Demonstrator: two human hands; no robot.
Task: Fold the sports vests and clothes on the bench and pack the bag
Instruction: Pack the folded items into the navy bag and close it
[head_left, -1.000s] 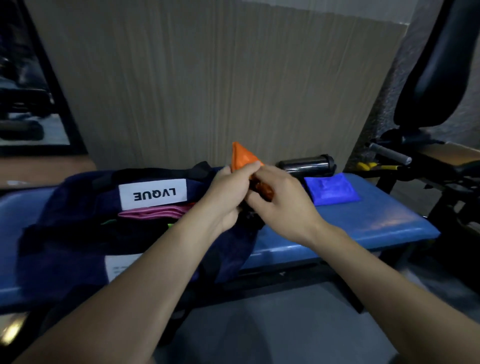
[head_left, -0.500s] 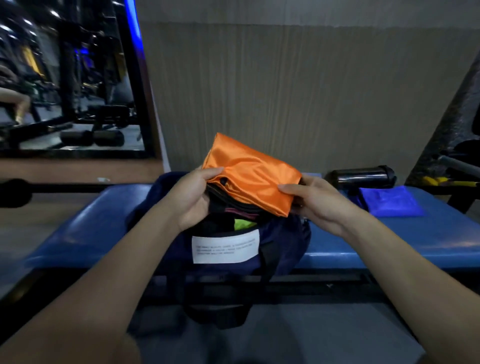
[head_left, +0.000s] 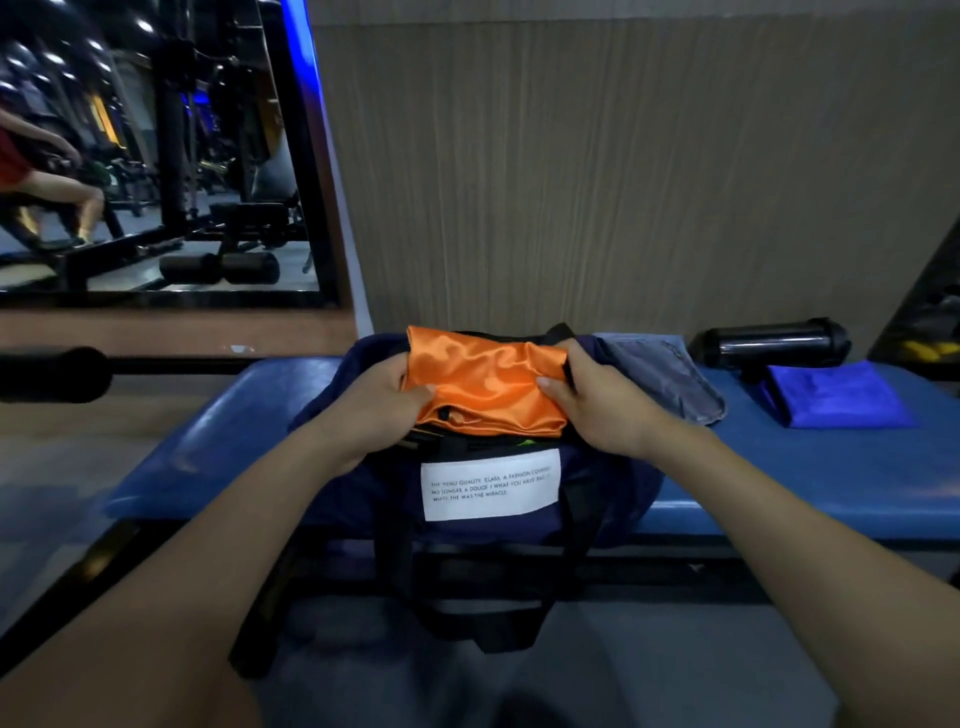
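Observation:
A folded orange satin garment lies across the open mouth of a navy bag that stands on the blue bench. My left hand grips the garment's left end, thumb on top. At the right end my right hand grips it the same way. A white label with black text sits on the bag's front. Dark and green-yellow fabric shows inside the bag under the orange piece.
A grey pouch lies just right of the bag. Further right on the bench are a folded blue cloth and a black bottle on its side. A mirror fills the upper left; a wood-panel wall stands behind.
The orange garment has come down from above the bag onto its opening, flatter now. Both hands moved down with it, and the camera has moved closer to the bag.

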